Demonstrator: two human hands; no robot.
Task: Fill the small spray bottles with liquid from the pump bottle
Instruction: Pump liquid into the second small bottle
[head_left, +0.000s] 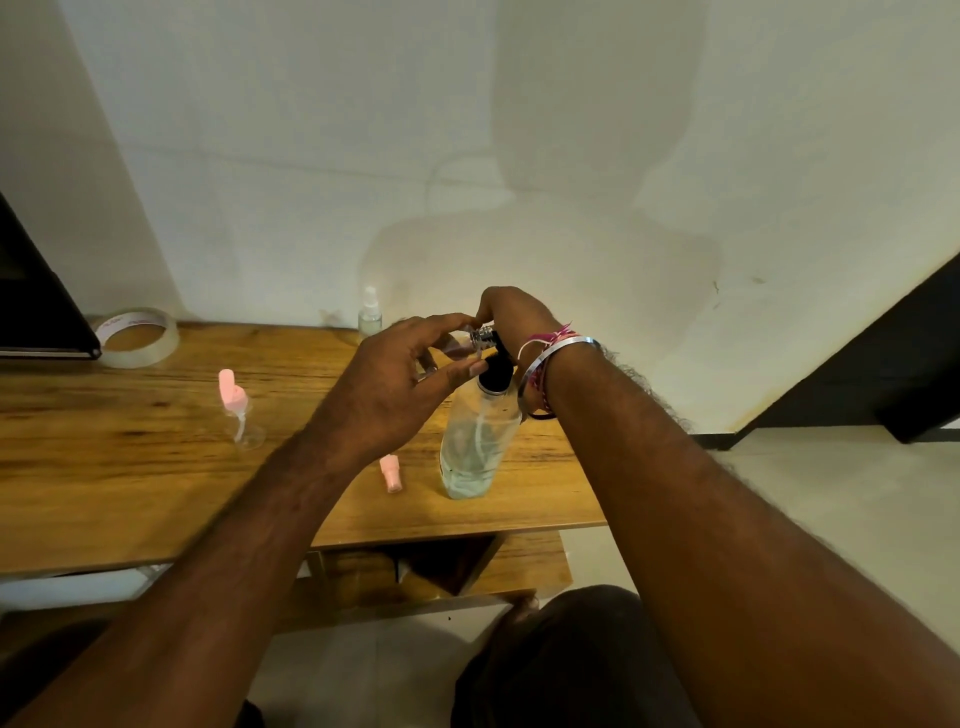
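Note:
A clear pump bottle (478, 447) with a black collar and silver nozzle stands near the right end of the wooden table (130, 467). My right hand (511, 317) rests on top of its pump head. My left hand (400, 387) holds a small clear spray bottle (452, 348) without its cap up against the silver nozzle; my fingers hide most of it. A loose pink spray cap (390, 473) lies on the table left of the pump bottle. Another small bottle with a pink spray cap (240, 410) stands further left. A third small bottle with a clear cap (370, 314) stands by the wall.
A roll of clear tape (137, 338) lies at the back left beside a dark laptop (36, 306). The table's right edge is just past the pump bottle. A lower wooden shelf (524, 566) shows under the tabletop.

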